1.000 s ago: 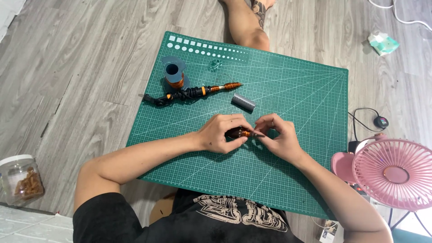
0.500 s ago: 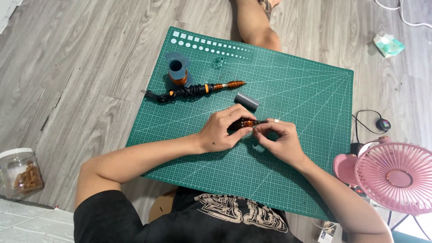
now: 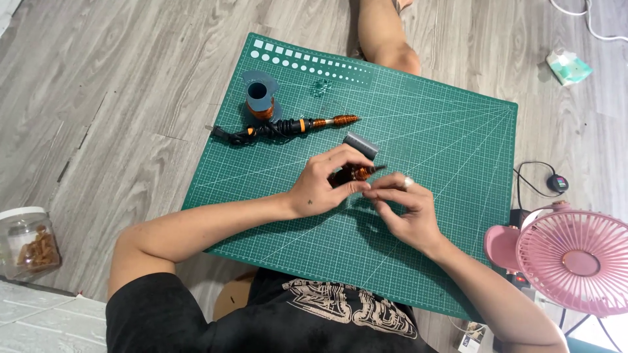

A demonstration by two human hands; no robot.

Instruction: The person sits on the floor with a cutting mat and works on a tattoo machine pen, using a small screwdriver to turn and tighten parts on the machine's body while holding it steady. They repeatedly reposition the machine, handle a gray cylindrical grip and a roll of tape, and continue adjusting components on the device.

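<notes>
My left hand grips a small dark tool wound with copper wire over the middle of a green cutting mat. My right hand sits just right of it, fingertips pinched at the tool's tip, apparently on a fine wire too thin to make out. A small grey block lies just beyond my left fingers. Farther back on the mat lie a long black and orange tool with a copper coil at its end and a spool of copper wire.
A pink desk fan stands at the right, with a black cable and small device behind it. A clear jar sits on the wooden floor at left. A tissue pack lies far right. A bare leg rests beyond the mat.
Both hands have stayed together on the small wound tool, with only small finger shifts. The camera view has shifted slightly.
</notes>
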